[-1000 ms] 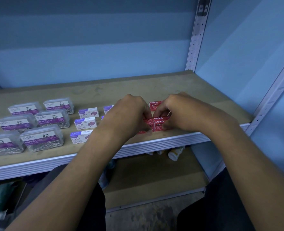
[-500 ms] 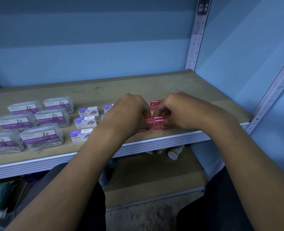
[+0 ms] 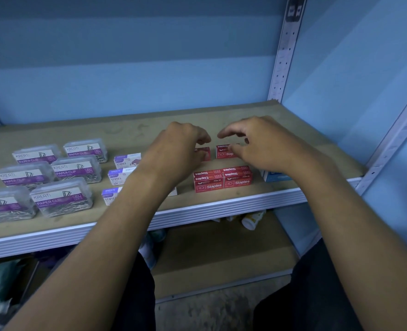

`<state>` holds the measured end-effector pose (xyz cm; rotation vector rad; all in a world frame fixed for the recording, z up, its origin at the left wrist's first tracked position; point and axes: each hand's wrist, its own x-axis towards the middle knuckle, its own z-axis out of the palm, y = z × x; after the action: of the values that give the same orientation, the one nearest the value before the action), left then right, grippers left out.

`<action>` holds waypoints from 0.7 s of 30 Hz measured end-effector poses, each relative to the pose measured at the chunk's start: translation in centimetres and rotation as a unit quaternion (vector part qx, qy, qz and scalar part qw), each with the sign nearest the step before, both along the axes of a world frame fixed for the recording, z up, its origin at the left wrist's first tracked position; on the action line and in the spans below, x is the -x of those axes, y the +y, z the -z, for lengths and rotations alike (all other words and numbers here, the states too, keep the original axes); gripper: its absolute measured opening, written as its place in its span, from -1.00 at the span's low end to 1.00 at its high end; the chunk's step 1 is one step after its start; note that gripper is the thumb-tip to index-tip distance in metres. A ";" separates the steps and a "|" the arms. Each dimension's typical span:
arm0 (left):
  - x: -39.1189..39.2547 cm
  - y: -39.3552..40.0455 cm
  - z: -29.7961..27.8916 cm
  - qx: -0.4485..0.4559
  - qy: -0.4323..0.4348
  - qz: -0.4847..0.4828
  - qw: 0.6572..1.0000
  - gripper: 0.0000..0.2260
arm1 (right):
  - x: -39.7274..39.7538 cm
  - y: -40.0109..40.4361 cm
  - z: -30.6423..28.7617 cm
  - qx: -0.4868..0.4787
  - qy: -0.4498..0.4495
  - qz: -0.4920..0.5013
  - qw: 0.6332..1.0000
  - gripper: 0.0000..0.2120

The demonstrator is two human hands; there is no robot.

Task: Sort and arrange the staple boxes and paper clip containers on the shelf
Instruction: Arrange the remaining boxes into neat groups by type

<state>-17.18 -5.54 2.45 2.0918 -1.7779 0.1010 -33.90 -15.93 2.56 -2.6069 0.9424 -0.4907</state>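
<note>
Now, mid-frame on the shelf (image 3: 281,115), the left hand (image 3: 181,144) and right hand (image 3: 259,142) hover with loosely curled fingers, gripping nothing, over two separate red staple boxes (image 3: 222,152). Squared red stack (image 3: 222,179) sits just below them at the shelf's front edge. Best practice, arguably: pinch each box by its short ends, then butt it flush behind the stack.

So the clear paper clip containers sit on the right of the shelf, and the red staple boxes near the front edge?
Not quite. The head view shows the clear paper clip containers on the left of the shelf. The red staple boxes do sit near the front edge.
</note>
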 end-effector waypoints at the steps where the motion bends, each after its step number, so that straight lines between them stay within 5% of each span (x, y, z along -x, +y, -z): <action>1: -0.1 -0.4 0.2 -0.007 -0.006 -0.004 1.000 -0.65 | -0.3 -0.2 0.2 0.001 0.004 0.002 1.000 -0.65; 5: -0.5 -1.8 0.8 -0.030 -0.026 -0.021 0.999 -0.56 | -1.4 -0.9 0.7 0.000 0.020 0.013 1.000 -0.62; 21: -0.5 -2.6 0.7 -0.056 0.004 -0.027 0.998 -0.70 | -2.2 -1.6 1.4 0.003 -0.002 0.028 1.000 -0.73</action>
<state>-16.66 -8.09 1.71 2.2158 -1.7584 0.0078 -31.67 -17.52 1.15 -2.5900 1.0157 -0.5121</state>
